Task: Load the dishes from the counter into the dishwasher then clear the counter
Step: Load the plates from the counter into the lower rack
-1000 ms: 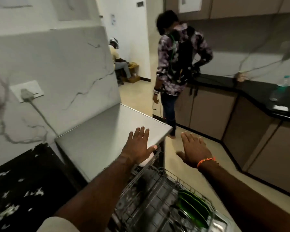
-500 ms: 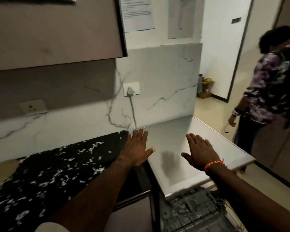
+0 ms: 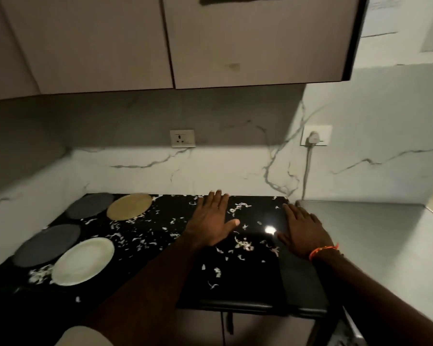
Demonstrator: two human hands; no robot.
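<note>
Four round plates sit at the left end of the black speckled counter [image 3: 160, 245]: a cream plate [image 3: 83, 261] near the front edge, a dark grey plate [image 3: 46, 244] beside it, a tan plate [image 3: 129, 206] and a second grey plate [image 3: 90, 205] against the marble backsplash [image 3: 223, 168]. The counter's right half lies bare. The left hand [image 3: 214, 222] and right hand [image 3: 304, 233] hover flat above it, fingers straight and spread, holding nothing. A smooth grey dishwasher top [image 3: 375, 233] adjoins the counter's right edge. Matte wall cabinets [image 3: 210, 46] overhang.
</note>
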